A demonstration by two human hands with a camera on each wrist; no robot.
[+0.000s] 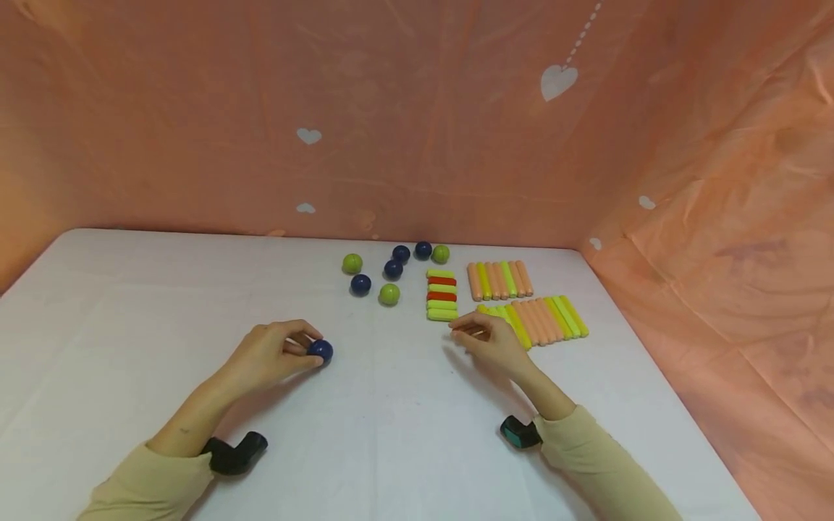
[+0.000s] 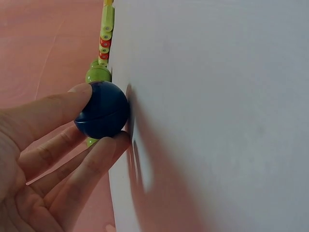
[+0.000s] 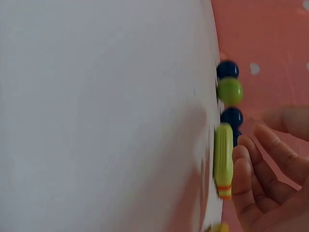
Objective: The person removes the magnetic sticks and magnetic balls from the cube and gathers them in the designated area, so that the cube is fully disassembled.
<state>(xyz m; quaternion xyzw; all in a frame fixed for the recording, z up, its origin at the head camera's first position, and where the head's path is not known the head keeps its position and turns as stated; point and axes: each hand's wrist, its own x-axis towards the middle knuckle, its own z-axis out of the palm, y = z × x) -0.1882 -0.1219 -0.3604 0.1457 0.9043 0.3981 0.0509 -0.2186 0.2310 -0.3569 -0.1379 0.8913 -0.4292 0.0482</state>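
Note:
Between thumb and fingertips my left hand [image 1: 274, 354] pinches a dark blue ball [image 1: 321, 352] over the left-centre of the white table. In the left wrist view the blue ball [image 2: 103, 110] shows a seam round its middle, and its shadow falls close beside it. My right hand [image 1: 491, 343], fingers loosely bent and holding nothing, hovers by the near end of a column of light green and red sticks [image 1: 442, 296]. From the right wrist, a light green stick [image 3: 223, 152] appears just beyond the fingertips of that hand [image 3: 270, 179].
Several blue balls [image 1: 361, 284] and green balls [image 1: 389, 294] lie loose at the table's back middle. Two rows of peach, yellow and green sticks stand right: a far row [image 1: 499, 281] and a nearer row [image 1: 544, 321], partly behind my right hand. An orange cloth [image 1: 417, 145] hangs behind the table.

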